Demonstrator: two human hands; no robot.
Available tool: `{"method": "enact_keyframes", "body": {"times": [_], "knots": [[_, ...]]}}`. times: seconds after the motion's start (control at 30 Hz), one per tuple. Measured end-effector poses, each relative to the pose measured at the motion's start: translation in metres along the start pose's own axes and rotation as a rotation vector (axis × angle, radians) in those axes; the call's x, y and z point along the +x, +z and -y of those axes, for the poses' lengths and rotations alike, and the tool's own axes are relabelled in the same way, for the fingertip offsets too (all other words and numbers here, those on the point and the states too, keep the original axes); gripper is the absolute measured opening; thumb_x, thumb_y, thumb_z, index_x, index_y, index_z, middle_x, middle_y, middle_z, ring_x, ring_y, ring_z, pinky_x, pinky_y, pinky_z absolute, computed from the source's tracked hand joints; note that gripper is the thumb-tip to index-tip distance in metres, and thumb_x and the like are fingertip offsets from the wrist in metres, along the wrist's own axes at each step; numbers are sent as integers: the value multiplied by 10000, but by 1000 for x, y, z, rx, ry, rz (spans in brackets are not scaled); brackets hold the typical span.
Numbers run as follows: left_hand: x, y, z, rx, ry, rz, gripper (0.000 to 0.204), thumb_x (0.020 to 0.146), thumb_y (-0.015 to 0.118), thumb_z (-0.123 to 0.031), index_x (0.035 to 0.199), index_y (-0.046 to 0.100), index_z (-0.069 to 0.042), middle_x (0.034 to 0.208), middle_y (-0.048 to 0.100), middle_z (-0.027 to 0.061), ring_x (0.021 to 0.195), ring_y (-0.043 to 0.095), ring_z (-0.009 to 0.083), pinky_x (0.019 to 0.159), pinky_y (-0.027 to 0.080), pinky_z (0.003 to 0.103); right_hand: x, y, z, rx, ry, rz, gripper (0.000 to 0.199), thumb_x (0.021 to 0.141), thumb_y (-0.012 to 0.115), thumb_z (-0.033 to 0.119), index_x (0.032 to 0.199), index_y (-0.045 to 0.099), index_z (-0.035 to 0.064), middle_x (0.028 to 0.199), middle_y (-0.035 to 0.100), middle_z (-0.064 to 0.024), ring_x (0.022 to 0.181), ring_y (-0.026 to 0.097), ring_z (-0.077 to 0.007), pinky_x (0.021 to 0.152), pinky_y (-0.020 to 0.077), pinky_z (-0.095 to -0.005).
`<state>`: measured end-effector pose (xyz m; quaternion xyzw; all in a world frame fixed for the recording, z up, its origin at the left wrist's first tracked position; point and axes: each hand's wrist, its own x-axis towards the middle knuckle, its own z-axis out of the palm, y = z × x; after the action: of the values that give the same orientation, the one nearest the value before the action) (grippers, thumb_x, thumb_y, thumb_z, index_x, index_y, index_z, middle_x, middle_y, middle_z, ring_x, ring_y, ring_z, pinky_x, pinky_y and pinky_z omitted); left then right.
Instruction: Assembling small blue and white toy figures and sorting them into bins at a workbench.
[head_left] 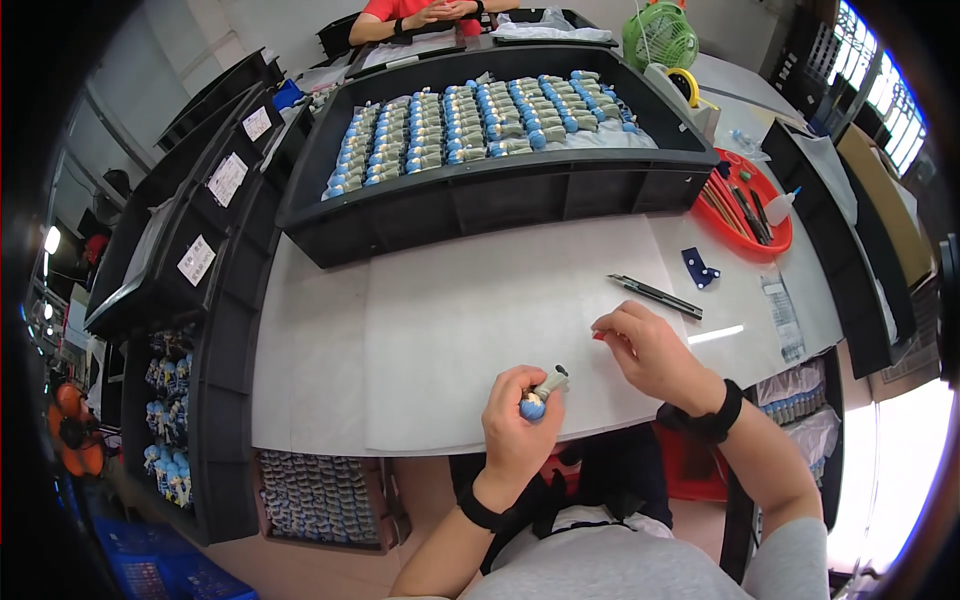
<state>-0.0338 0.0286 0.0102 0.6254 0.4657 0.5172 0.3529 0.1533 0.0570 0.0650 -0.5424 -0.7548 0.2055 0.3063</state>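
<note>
Near the table's front edge, my left hand (512, 428) is closed round a small figurine (534, 405) with a blue head and a grey-green body. The figurine lies tilted, its dark far end pointing away to the right. To the right of it, my right hand (648, 352) pinches a small red piece (599, 335) between thumb and fingertips; its exact kind is too small to tell. Just beyond the right hand, a black craft knife (656, 296) lies on the white tabletop (450, 330). Farther back is a small dark blue piece (700, 268) with white dots.
A large black crate (480, 205) with rows of similar figurines stands across the table's back. A red tray (783, 240) holds tools and a squeeze bottle (779, 208). Black crates (225, 300) flank the left. Behind are a green fan (661, 38) and a person's red sleeve (380, 9).
</note>
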Motion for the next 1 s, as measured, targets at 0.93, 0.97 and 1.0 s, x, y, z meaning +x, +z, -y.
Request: {"method": "enact_keyframes", "body": {"times": [0.93,0.97,1.0], "knots": [[0,6,-6,-53,-216,-99,417,720,676,-63,1039,412,-11,888,658,184,652,646,204,585,507,276,5,48,33,286,161,-179,257,719,590,-75,962,552,2,658,526,-30,576,489,-88,537,409,-212],[0,5,-7,-54,-216,-107,417,720,676,-63,1039,412,-11,888,658,184,652,646,204,585,507,276,5,46,36,335,178,-206,241,722,590,-72,947,546,1,635,517,-52,553,489,-114,521,410,-230],[1,4,-8,-39,-224,-103,422,720,675,-63,1047,412,-10,889,657,185,649,645,206,584,507,276,5,44,41,384,195,-234,226,724,591,-69,933,540,0,612,509,-74,529,489,-139,506,411,-247]]}}
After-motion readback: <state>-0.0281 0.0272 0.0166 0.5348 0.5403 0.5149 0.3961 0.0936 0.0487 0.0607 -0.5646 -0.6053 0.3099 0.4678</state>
